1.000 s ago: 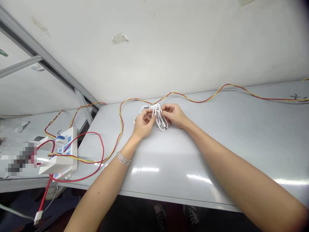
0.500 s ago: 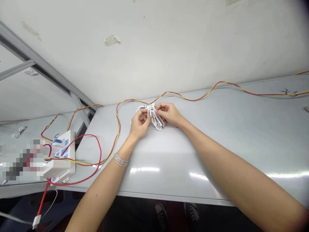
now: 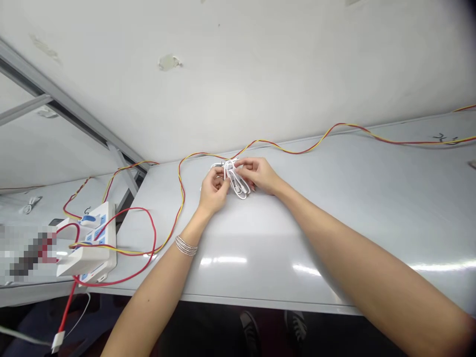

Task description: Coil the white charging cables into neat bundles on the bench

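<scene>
A white cable [image 3: 240, 187], bundled into several loops, is between my two hands near the back of the grey metal shelf [image 3: 260, 267]. My left hand [image 3: 214, 191] pinches the bundle's left side between thumb and fingers. From the right, my right hand [image 3: 258, 174] grips the loops near their upper end with its fingertips. Part of the cable lies behind my left fingers, and the fingertips of both hands are partly hidden. A small dark tie shows at the top of the bundle.
A red and yellow twisted wire [image 3: 312, 148] runs along the wall side. To the left stands a white power strip [image 3: 107, 233] with plugs and a looped red cord [image 3: 154, 228]. Another coiled white cable [image 3: 29, 204] lies far left, beyond a metal frame [image 3: 85, 116].
My right fingertips have shifted slightly left over the top of the cable loops. My left hand keeps its pinch, nearly unmoved.
</scene>
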Demonstrator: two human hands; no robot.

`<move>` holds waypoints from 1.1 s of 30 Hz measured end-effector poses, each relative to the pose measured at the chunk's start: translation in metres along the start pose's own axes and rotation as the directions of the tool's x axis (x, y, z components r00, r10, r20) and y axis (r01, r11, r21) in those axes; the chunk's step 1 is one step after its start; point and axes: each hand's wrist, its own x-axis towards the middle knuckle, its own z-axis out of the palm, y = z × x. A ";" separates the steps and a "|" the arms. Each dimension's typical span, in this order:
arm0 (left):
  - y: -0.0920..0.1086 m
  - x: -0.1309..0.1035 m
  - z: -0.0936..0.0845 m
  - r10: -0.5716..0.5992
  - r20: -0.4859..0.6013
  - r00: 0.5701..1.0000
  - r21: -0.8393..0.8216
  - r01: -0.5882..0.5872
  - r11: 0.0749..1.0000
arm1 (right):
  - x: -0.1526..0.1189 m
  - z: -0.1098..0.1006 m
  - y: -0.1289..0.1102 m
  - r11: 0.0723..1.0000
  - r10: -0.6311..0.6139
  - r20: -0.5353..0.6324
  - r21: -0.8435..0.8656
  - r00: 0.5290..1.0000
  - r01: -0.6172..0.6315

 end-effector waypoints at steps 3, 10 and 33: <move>-0.003 0.001 0.000 0.007 -0.007 1.000 -0.014 -0.007 1.000 | 0.000 0.000 0.000 1.000 0.009 0.003 -0.005 1.000 -0.009; -0.005 0.001 0.001 0.030 -0.012 0.999 -0.002 -0.030 1.000 | 0.000 -0.001 0.001 1.000 -0.013 0.033 -0.009 0.999 0.013; -0.006 0.002 0.000 -0.017 -0.029 0.999 0.001 0.017 1.000 | 0.003 0.000 0.007 0.999 -0.020 -0.018 -0.043 1.000 0.019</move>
